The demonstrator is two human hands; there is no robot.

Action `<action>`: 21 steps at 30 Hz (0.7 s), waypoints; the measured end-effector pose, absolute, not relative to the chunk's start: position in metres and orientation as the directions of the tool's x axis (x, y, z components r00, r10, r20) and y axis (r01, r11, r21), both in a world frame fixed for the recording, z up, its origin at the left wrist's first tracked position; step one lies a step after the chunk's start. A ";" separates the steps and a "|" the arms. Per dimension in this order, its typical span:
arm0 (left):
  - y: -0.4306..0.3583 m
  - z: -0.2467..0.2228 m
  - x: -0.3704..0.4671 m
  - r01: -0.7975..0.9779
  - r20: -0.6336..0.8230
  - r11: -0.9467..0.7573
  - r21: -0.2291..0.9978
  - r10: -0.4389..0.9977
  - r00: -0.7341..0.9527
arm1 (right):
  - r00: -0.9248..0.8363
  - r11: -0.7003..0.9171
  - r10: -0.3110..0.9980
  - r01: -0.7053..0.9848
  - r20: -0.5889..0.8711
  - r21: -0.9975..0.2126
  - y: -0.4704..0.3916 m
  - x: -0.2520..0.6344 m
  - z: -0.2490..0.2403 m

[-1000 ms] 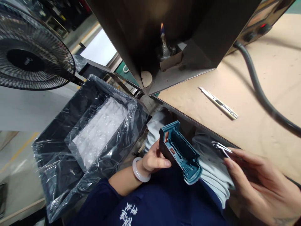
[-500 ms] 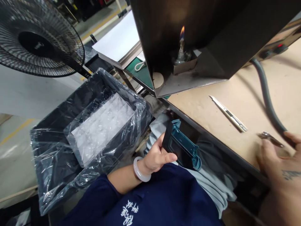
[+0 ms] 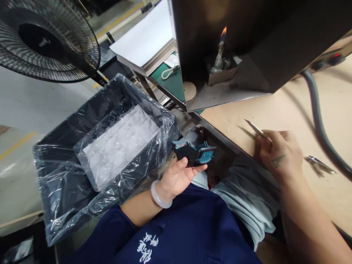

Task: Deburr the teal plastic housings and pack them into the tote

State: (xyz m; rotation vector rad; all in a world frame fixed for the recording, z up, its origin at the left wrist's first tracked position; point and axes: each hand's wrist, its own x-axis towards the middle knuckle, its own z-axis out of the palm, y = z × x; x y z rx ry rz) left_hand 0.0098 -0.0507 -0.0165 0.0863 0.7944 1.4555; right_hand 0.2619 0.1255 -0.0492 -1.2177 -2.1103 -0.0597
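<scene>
My left hand (image 3: 178,178), with a pale bangle at the wrist, grips a black and teal plastic part (image 3: 189,156) above my lap. The part is tilted, and a teal end face points right. Over the bench's near edge, my right hand (image 3: 280,154) is closed around a slim craft knife (image 3: 257,128), its pointed end towards the upper left, just above the surface. To the right of that hand, small metal nippers (image 3: 320,164) lie on the bench.
A lit spirit burner (image 3: 219,60) stands in a cardboard box inside a dark metal hood (image 3: 233,91). A black crate (image 3: 44,176) lined with clear plastic sits at left, below a fan (image 3: 41,40). A grey hose (image 3: 316,113) crosses the bench (image 3: 225,119) at right.
My right hand has left the nippers on the bench, moved left and picked up the craft knife. My left hand has turned the plastic part and shifted slightly up and left.
</scene>
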 end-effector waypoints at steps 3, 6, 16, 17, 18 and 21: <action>-0.054 -0.019 0.006 -0.873 -0.465 0.237 0.427 0.885 0.013 | -0.341 0.614 0.766 0.639 0.545 -0.464 0.091 0.259 -0.024; -0.057 -0.021 0.008 -0.875 -0.475 0.316 0.365 0.872 0.117 | -0.457 0.646 0.756 0.402 0.469 -0.649 0.049 0.249 0.001; -0.060 -0.013 0.020 -0.884 -0.486 0.412 0.222 0.833 0.266 | -0.467 0.671 0.729 0.341 0.501 -0.658 -0.002 0.246 0.003; -0.060 -0.013 0.021 -0.883 -0.486 0.414 0.219 0.831 0.269 | -0.477 0.683 0.720 0.356 0.504 -0.638 -0.001 0.247 0.004; -0.060 -0.012 0.021 -0.883 -0.486 0.416 0.217 0.830 0.272 | -0.484 0.690 0.715 0.368 0.505 -0.624 0.000 0.248 0.004; -0.059 -0.011 0.023 -0.879 -0.479 0.426 0.215 0.830 0.285 | -0.490 0.693 0.713 0.379 0.503 -0.614 0.002 0.248 0.007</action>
